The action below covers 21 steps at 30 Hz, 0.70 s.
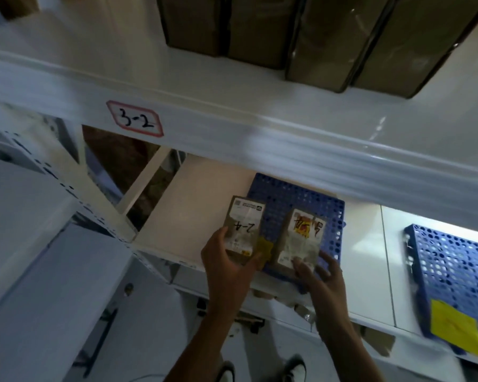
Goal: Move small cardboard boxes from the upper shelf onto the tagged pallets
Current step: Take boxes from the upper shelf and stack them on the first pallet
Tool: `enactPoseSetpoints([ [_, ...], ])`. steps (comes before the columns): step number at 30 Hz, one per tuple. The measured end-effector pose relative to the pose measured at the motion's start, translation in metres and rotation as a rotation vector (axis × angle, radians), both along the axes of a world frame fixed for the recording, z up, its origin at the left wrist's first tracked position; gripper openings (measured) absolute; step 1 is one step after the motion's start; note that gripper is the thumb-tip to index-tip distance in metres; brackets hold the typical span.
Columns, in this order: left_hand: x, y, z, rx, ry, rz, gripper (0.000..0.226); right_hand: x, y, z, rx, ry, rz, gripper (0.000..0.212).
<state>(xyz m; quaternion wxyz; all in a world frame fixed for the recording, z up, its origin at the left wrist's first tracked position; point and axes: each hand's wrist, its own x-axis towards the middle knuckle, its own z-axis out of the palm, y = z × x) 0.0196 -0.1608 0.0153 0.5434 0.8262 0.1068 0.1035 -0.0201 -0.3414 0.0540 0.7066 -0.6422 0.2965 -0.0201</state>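
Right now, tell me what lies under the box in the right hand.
Under the box held by the right hand lies a blue perforated pallet on the white shelf. A yellow tag shows at its left edge; the pallet beneath the box is hidden.

Upper shelf edge (260,133) smeared by motion blur. Brown packages (287,37) above cut off by top edge. Second blue pallet (453,271) cut by right edge, its yellow tag (453,329) unreadable. Small print on box labels (244,230) too fine to read. Left hand (228,260) covered lower corner of "2-4" box.
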Motion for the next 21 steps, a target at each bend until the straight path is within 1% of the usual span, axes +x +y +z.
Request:
enactPoseSetpoints([
  [3,0.043,-0.010,-0.007,0.029,0.054,-0.021,0.092,0.041,-0.006,-0.008,-0.016,0.059,-0.079,0.061],
  [5,0.074,-0.016,-0.008,0.043,0.100,-0.045,0.090,0.071,-0.012,-0.014,-0.078,0.075,-0.101,0.060],
  [9,0.121,-0.029,-0.010,0.077,0.104,-0.097,0.087,0.116,-0.024,-0.024,-0.254,0.096,-0.083,0.061],
  [11,0.136,-0.038,-0.011,0.052,0.119,-0.110,0.083,0.131,-0.030,-0.028,-0.282,0.105,-0.054,0.058],
  [13,0.147,-0.048,-0.012,-0.093,0.184,-0.110,0.074,0.144,-0.035,-0.035,-0.185,0.102,-0.021,0.046],
  [15,0.153,-0.054,-0.011,-0.231,0.222,-0.116,0.067,0.153,-0.036,-0.039,-0.066,0.132,0.012,0.028],
  [17,0.153,-0.054,-0.011,-0.267,0.203,-0.114,0.065,0.158,-0.037,-0.043,0.008,0.189,0.042,0.011],
  [18,0.152,-0.052,-0.011,-0.250,0.192,-0.119,0.066,0.160,-0.038,-0.044,0.017,0.203,0.055,0.011],
  [19,0.151,-0.050,-0.012,-0.199,0.188,-0.125,0.066,0.161,-0.038,-0.045,0.006,0.199,0.073,0.017],
  [21,0.150,-0.044,-0.016,-0.044,0.223,-0.118,0.061,0.165,-0.039,-0.048,-0.108,0.169,0.104,0.040],
])
